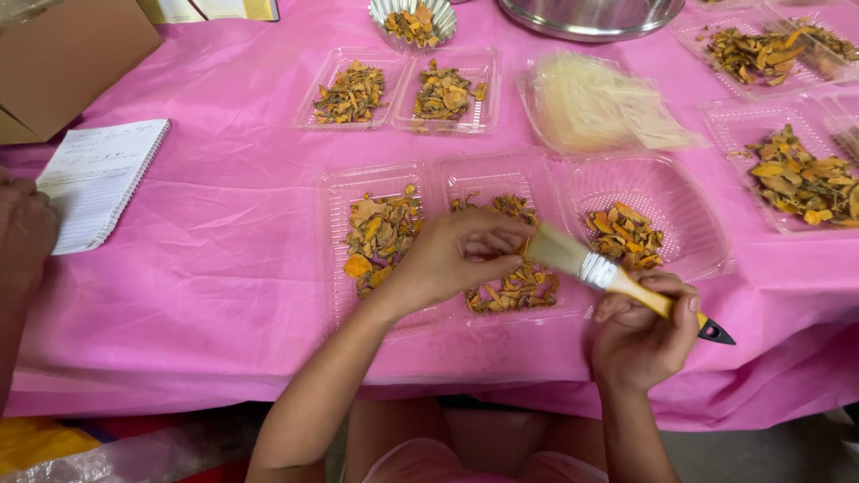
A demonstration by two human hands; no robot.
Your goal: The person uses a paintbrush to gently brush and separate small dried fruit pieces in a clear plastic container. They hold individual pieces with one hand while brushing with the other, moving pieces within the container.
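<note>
Nearest the camera, the right hand (pixel 640 335) is closed around the yellow wooden handle of a paintbrush (pixel 617 277), fingers wrapped tight, the black handle tip poking out past the knuckles. The brush slants up and left, its pale bristles meeting the left hand (pixel 456 259). That hand hovers over the middle clear tray (pixel 546 174), its fingertips pinched together at the bristles — whether a small piece sits between them I cannot tell. Under it lie dried orange-brown slices (pixel 519 291).

Just left is another clear tray (pixel 335 192) with a similar heap; to the right, a ribbed clear tray (pixel 689 192) with a smaller pile. All rest on a pink tablecloth (pixel 224 268).

At the left edge another person's hand (pixel 22 233) lies beside a lined notebook (pixel 98 179). Further back sit two more filled trays (pixel 403 89), a stack of clear plastic lids (pixel 599 107), and more trays at right (pixel 787 170) — then a fluted foil cup (pixel 413 20), a steel bowl (pixel 591 16) and a cardboard box (pixel 63 54) at the far edge.
</note>
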